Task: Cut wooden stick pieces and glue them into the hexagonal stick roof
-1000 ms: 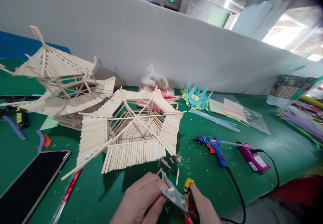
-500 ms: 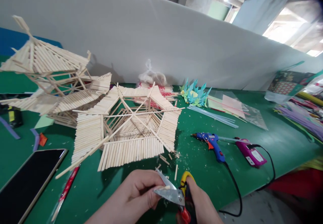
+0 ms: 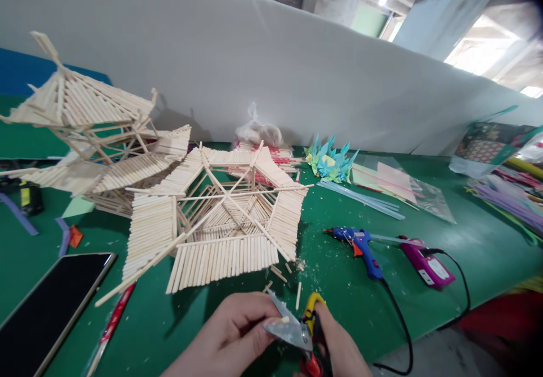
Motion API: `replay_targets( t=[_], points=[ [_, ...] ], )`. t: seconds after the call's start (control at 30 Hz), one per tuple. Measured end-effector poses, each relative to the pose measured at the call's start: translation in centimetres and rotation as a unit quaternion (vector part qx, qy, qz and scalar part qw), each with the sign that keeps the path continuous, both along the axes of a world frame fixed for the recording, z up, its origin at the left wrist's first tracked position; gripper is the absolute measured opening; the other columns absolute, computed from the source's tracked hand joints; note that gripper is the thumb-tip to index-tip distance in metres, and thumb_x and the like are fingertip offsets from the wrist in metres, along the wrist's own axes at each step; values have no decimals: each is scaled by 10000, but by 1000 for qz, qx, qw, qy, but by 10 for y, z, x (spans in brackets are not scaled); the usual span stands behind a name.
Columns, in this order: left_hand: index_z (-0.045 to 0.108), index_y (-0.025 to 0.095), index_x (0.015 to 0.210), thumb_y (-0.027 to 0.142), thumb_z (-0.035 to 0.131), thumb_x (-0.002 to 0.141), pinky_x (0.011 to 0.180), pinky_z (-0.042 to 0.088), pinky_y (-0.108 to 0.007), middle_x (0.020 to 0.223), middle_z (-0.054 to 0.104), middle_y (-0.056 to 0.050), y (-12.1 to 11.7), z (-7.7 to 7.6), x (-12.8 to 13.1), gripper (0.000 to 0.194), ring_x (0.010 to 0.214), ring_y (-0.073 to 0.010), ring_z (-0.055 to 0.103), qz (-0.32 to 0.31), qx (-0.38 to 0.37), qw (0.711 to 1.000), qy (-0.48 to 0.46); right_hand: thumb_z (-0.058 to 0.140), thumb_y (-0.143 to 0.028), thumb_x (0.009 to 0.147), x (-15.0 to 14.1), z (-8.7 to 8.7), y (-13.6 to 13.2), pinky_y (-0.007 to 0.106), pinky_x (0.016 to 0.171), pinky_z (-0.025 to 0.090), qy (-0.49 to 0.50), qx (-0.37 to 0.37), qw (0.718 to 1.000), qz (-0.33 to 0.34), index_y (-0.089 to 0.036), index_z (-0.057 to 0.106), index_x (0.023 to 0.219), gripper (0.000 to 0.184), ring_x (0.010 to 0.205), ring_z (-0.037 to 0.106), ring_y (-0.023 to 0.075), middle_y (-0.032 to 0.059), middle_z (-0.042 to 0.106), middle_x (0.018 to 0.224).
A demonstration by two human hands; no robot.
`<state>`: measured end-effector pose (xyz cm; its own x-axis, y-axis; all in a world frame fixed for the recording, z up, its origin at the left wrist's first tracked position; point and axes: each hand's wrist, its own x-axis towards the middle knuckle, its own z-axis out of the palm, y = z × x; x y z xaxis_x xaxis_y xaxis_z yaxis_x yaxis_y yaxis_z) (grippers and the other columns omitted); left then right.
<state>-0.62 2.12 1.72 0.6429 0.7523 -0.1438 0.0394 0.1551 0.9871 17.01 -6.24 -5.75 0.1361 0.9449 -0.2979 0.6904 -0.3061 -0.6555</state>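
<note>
My left hand pinches a short wooden stick between thumb and forefinger; most of the stick is hidden by the fingers. In my right hand is a pair of scissors with yellow and red handles. Their blades are apart, one on either side of the stick's visible tip. Just beyond both hands lies a star-shaped frame of wooden sticks with slatted panels. Stick offcuts and crumbs are scattered by its right corner.
At the back left stands a tiered stick pavilion. A phone lies at the left. To the right are a blue glue gun with its cord, a magenta power box and clear glue sticks. A folded-paper piece sits behind.
The whole view has shifted slightly, with things appearing a little lower and to the right. Both hands keep the same hold, and the scissor blades stay apart around the stick.
</note>
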Motion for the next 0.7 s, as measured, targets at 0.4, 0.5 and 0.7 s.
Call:
replay_targets(
  t=[0.4, 0.5, 0.7],
  points=[
    [640, 182, 647, 342, 560, 767, 501, 295, -199, 559, 473, 54, -6, -5, -2, 215, 530, -99, 371, -16, -98, 995, 0, 553, -181, 639, 0, 35, 16, 266, 645, 435, 17, -177, 984, 25, -90, 487, 1056, 432, 776, 594, 228, 122, 650, 847],
    [627, 220, 747, 239, 484, 817, 593, 380, -203, 675, 572, 26, -13, -7, 0, 160, 620, -125, 503, 40, 83, 996, 8, 578, -164, 621, 0, 29, 13, 254, 665, 438, 24, -154, 988, 2, -115, 469, 1091, 485, 801, 593, 219, 96, 635, 861],
    [659, 263, 812, 137, 467, 811, 650, 412, -191, 745, 649, 20, -9, -5, -1, 230, 687, -134, 582, 12, 160, 987, 6, 583, -261, 686, 1, 26, 12, 240, 714, 428, 51, -123, 991, -6, -184, 513, 1022, 352, 860, 594, 209, 42, 624, 842]
  ],
)
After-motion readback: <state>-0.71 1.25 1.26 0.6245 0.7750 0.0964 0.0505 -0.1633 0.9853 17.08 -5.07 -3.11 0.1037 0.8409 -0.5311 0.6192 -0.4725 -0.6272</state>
